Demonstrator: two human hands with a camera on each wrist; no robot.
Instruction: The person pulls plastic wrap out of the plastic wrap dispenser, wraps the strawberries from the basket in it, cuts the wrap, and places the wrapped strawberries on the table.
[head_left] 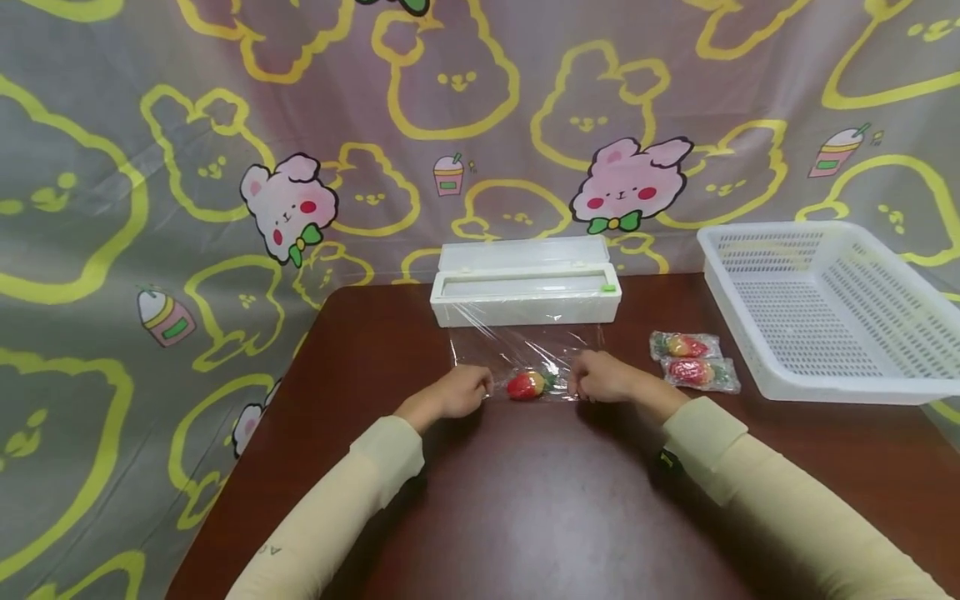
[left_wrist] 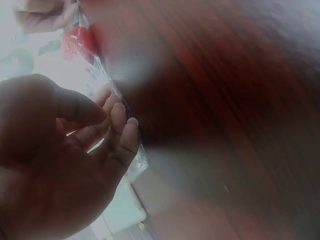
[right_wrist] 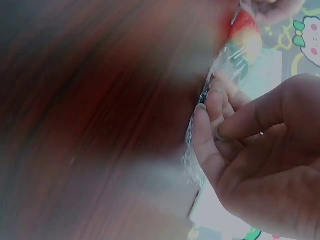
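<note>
A strawberry, red with a pale yellow shoulder and green leaves, lies on the near end of a sheet of cling film. The film runs out from a white cling film dispenser whose lid stands raised. My left hand pinches the film's near edge to the left of the strawberry, and my right hand pinches it on the right. In the left wrist view the film passes by curled fingers. Similarly, in the right wrist view it bunches at the fingertips.
Two film-wrapped strawberries lie right of my right hand. Beyond them a white perforated basket stands at the table's right side. A small dark object shows beside the right sleeve. A patterned curtain hangs behind the brown table.
</note>
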